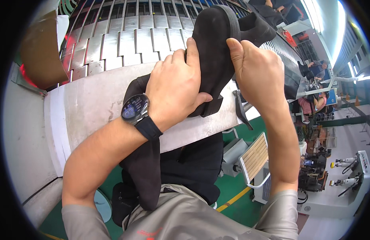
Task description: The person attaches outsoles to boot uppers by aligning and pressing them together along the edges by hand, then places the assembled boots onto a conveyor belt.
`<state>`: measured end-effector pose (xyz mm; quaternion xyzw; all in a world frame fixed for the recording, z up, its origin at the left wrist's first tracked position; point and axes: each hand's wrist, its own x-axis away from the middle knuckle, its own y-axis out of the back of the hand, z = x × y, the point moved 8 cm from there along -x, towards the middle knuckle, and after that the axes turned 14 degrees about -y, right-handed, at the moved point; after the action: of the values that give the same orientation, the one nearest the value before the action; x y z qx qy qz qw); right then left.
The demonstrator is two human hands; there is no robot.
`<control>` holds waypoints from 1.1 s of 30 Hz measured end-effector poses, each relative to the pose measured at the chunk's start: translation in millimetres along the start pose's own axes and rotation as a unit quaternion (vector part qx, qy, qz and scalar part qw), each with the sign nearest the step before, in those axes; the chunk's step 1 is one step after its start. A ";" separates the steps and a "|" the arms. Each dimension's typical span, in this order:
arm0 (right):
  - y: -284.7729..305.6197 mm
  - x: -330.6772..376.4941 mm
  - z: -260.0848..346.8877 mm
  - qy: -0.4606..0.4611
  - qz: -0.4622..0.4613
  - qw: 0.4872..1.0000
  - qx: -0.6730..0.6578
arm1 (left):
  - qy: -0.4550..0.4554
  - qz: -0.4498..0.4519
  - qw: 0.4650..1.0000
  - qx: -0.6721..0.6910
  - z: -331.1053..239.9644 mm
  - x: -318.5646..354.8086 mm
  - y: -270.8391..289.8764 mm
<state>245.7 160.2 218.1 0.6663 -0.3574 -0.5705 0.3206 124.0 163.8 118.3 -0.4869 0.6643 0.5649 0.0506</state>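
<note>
Where the desk [95, 96] begins at left: brown cardboard [41, 56] stands bent beside it, with a red glow showing close by.
Conveyor slats [129, 46]: metal strips in stepped rows, running along the far side of the desk.
Watch [136, 109]: round and dark-faced, strapped around the left wrist.
Dark material [147, 176]: hangs past the near edge of the desk, below the left forearm; I cannot tell whether it belongs to the boot.
Left grip [175, 84]: clamped on the boot, index finger along its left side, thumb lying near the heel.
Black boot [211, 52]: held between both hands above the desk, toe pointing away, blocky heel nearer the wearer.
Slim curved dark piece [241, 112]: at the desk's near edge, just right of the heel.
Slatted wooden panel [255, 158]: tilted in a pale frame, below the desk.
Second black shoe [257, 30]: beyond the right hand, partly hidden.
Right grip [260, 72]: clamped on the boot's right edge, thumb on top, fingers curled out of sight.
White machine [345, 180]: well apart, at far right.
</note>
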 end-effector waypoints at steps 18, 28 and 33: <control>-33.9 -21.8 -14.9 -0.075 0.153 0.885 -0.434 | 0.007 0.024 0.999 0.032 2.0 7.4 5.4; -6.8 -32.0 -12.7 -0.125 0.107 0.960 -0.227 | -0.001 0.026 0.999 0.021 -1.4 7.8 7.1; -28.3 -48.8 -26.8 -0.171 0.294 0.874 -0.348 | -0.025 0.012 1.000 0.014 -17.0 14.3 12.7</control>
<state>270.8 217.1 224.2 0.2678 -0.3641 -0.6428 0.6185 115.8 140.4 124.4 -0.4637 0.6768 0.5679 0.0668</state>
